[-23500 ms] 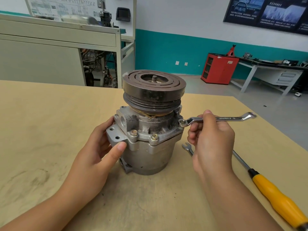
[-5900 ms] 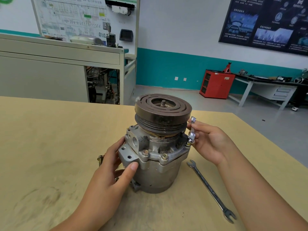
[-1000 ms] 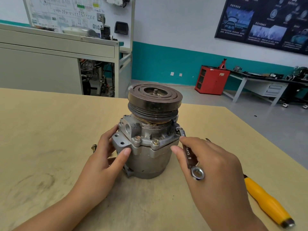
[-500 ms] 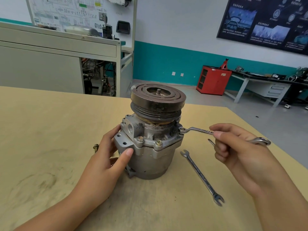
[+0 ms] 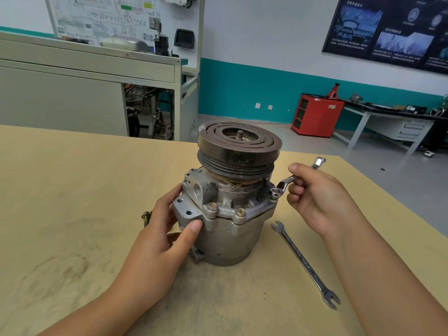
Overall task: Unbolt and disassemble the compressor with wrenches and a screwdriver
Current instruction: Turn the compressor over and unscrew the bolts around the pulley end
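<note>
The grey compressor stands upright mid-table, its dark pulley on top. My left hand holds its left flange, thumb on the front. My right hand grips a small ring wrench, whose ring end sits on a bolt at the compressor's right flange; the handle points up and to the right, away from me. Two more flange bolts show at the front. A loose bolt lies on the table behind my left hand.
A second, long open-ended wrench lies on the wooden table right of the compressor. Beyond the table's far edge are a grey cabinet, a red cabinet and a workbench.
Over the last second my right hand swung the ring wrench counter-clockwise around the right flange bolt, from pointing toward me, through the right, to pointing away. My left hand kept its hold.
</note>
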`<state>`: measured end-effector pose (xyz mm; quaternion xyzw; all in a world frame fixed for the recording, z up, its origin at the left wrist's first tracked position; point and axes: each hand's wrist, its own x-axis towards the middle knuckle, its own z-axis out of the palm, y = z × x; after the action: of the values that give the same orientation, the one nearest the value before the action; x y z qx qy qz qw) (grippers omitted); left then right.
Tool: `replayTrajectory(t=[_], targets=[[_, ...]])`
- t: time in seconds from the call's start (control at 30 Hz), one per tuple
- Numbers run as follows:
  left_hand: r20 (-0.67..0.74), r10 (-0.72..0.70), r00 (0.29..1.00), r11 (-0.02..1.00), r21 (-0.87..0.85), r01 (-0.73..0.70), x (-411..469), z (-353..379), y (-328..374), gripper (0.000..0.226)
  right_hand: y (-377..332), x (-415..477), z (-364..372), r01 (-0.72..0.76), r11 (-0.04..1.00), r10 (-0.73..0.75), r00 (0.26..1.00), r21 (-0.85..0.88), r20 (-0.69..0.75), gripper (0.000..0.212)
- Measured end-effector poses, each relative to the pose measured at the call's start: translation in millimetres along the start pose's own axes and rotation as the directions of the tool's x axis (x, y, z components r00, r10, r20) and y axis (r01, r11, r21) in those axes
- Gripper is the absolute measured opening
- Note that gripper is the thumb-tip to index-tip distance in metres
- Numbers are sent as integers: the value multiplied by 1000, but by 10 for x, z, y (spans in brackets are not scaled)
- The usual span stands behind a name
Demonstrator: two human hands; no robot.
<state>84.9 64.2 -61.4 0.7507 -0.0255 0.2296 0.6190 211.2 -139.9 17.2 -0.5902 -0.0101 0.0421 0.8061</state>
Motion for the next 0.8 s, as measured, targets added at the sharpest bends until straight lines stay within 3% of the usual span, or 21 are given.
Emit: replayTrajectory(t=[0.27, 0.4, 0.53, 0.7, 0.8], targets=[[-10, -2, 1000, 1000, 9, 2, -2, 6, -7, 68, 32, 113, 216, 32, 997, -28, 998, -68, 53, 22], [-9, -4, 1000, 1000, 14, 5, -6, 5, -9, 69, -40, 112, 207, 29, 997, -28, 999, 78, -21, 20], [-15, -10, 1000, 1000, 23, 10, -4, 7, -3, 66, -149, -40, 79, 123, 974, -96, 985, 191, -143, 18], [-15, -10, 1000, 1000, 24, 10, 2, 8, 9, 60, -155, -397, -35, 288, 955, -283, 956, 72, -75, 14], [-11, -8, 1000, 1000, 22, 8, 4, 9, 19, 58, -91, -611, -58, 453, 877, -462, 887, -160, -21, 14]])
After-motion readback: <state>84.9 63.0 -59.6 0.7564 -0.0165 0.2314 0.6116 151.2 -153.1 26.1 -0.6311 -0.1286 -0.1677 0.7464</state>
